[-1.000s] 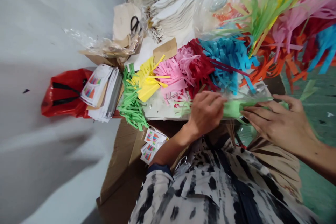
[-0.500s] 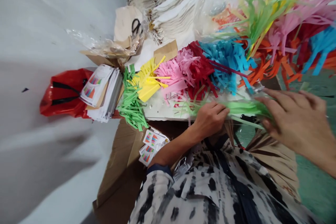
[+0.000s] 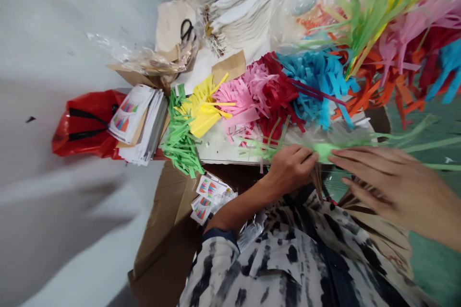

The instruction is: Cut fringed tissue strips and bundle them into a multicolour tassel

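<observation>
Some light-green paper (image 3: pixel 323 150) shows between left fingers (image 3: pixel 304 155) and right fingers (image 3: pixel 355 156).

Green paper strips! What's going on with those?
A person's left hand is closed around the light green paper at the near edge of the table. The right hand has its fingers at the paper too; blur hides whether they grip. Beyond lie yellow, pink, red and blue fringes.

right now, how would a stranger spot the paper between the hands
Start at the white tabletop, then follow its near edge to the left hand. The pale green paper shows between there and the right hand; the left hand's hold sets it apart from the light green bunch at upper right.
</observation>
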The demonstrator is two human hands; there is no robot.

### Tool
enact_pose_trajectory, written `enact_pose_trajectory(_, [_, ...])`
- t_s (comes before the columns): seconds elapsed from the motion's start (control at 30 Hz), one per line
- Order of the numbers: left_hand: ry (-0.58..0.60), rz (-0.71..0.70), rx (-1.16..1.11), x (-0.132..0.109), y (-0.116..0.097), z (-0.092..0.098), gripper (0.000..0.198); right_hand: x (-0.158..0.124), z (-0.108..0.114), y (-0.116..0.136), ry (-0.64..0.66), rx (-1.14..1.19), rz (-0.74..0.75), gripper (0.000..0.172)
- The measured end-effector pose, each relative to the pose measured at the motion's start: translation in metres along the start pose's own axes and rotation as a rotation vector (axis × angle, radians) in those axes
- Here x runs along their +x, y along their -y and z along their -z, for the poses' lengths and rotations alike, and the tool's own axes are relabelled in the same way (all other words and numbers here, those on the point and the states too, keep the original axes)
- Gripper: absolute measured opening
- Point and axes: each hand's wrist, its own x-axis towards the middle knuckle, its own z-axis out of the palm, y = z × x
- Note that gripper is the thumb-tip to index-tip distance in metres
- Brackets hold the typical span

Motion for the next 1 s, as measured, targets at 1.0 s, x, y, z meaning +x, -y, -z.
enact_pose_trajectory(1.0, [-0.044,0.506,-0.192,0.008,0.018,0.009,0.023,0.022,-0.038,-0.007,-0.058,-0.258,-0.368,0.052])
